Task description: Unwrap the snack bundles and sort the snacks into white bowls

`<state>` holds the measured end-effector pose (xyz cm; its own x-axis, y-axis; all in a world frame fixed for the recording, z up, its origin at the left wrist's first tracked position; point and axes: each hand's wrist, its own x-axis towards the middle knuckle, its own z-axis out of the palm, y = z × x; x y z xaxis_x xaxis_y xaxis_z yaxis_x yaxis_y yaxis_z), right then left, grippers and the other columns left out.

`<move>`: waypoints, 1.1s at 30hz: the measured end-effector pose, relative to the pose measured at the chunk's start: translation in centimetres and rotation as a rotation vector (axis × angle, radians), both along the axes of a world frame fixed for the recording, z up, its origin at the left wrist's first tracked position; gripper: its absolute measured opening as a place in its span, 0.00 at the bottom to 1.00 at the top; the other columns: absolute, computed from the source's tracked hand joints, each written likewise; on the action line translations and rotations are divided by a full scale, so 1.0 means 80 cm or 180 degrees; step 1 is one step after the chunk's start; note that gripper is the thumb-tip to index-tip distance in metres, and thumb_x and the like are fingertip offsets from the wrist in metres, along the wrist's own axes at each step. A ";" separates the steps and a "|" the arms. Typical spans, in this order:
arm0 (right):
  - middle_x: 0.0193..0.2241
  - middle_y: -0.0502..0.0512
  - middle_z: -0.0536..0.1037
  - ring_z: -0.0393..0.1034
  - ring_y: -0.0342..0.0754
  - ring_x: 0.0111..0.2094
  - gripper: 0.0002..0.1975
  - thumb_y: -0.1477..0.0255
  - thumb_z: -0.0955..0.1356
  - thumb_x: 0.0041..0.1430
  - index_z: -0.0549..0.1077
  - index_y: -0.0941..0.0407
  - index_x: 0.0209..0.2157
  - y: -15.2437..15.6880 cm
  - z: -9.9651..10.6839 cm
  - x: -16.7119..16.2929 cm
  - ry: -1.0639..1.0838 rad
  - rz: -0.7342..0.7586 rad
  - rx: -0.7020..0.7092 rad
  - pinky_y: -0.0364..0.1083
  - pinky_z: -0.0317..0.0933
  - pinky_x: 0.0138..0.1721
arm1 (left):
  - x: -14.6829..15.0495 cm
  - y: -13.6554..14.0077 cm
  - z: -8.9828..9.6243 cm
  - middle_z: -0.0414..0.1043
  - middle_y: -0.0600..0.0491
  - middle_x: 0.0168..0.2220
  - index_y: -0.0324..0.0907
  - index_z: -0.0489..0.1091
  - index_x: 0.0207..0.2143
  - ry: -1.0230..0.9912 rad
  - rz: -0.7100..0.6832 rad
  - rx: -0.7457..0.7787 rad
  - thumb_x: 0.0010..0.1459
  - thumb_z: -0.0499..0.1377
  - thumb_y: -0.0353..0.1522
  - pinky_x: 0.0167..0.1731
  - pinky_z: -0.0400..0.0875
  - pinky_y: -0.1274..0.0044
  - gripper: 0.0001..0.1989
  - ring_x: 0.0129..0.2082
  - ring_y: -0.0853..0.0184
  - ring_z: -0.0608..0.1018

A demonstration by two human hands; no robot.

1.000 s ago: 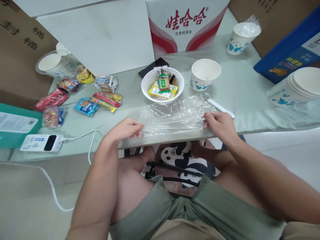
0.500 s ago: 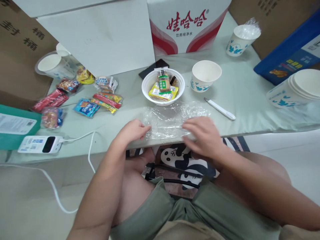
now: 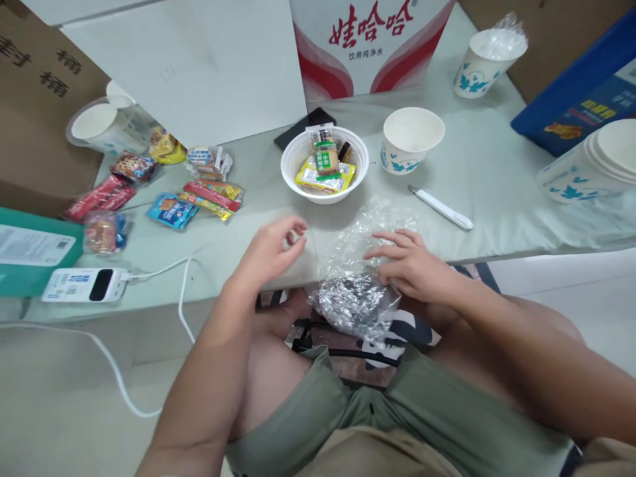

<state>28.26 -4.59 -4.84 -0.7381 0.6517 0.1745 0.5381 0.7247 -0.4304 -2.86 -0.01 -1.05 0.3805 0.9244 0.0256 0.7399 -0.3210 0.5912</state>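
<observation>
A crumpled sheet of clear plastic film (image 3: 355,285) lies across the table's front edge, its lower part hanging over my lap. My right hand (image 3: 410,262) rests at the film's right side with fingers spread, touching it. Left of the film, my left hand (image 3: 278,252) hovers with loosely curled fingers, thumb and forefinger apart, and no object visible between them. Just beyond stands a white bowl (image 3: 291,175) holding packaged snacks (image 3: 326,159). A paper cup (image 3: 412,136) with blue leaves is to its right, and a white utility knife (image 3: 442,209) lies in front of the cup.
Several wrapped snacks (image 3: 211,199) lie at the left, near a white power bank (image 3: 84,285) with a cable. White boxes (image 3: 193,66) stand at the back, with a dark phone-like slab (image 3: 298,132) before them. Stacked paper cups (image 3: 586,169) lean at the right.
The film went from lying flat before the bowl to bunched up and drooping over the table edge. My left hand has lifted away from it; my right hand's fingers are spread wider.
</observation>
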 end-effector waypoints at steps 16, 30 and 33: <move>0.73 0.55 0.56 0.47 0.65 0.73 0.32 0.80 0.69 0.58 0.71 0.40 0.62 -0.016 -0.002 0.044 -0.0821 -0.0525 0.0115 0.72 0.47 0.67 | 0.078 -0.005 -0.046 0.75 0.45 0.60 0.45 0.76 0.53 0.0426 -0.1488 0.0208 0.69 0.53 0.37 0.58 0.66 0.59 0.16 0.61 0.54 0.73; 0.39 0.56 0.84 0.79 0.55 0.44 0.17 0.62 0.60 0.69 0.79 0.51 0.40 -0.004 0.029 0.043 0.1270 -0.1825 -0.1066 0.56 0.71 0.48 | 0.069 -0.004 -0.043 0.70 0.46 0.64 0.48 0.67 0.64 0.0342 -0.1541 0.0277 0.55 0.61 0.29 0.60 0.62 0.60 0.32 0.64 0.51 0.67; 0.38 0.56 0.83 0.79 0.56 0.42 0.16 0.61 0.61 0.68 0.77 0.50 0.44 -0.005 0.032 0.049 0.1269 -0.2148 -0.1391 0.56 0.72 0.45 | 0.082 -0.006 -0.044 0.78 0.46 0.54 0.47 0.76 0.53 0.0129 -0.1160 0.0494 0.62 0.60 0.37 0.57 0.63 0.61 0.17 0.57 0.53 0.72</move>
